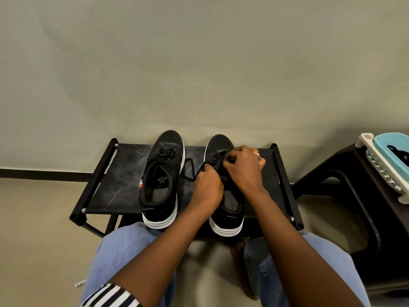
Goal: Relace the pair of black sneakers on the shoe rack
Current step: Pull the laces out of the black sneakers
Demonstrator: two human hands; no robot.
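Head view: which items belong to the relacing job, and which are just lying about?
Job: sneaker being laced, its lace, other sneaker, shoe rack, left hand and right hand, both pinching the lace.
Lying about: dark stool, teal basket, scrap on floor.

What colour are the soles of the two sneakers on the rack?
White soles, clearest at the heels in the head view.

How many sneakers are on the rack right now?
2, both on the rack: left sneaker untouched; right sneaker with its lace pinched by left hand and right hand.
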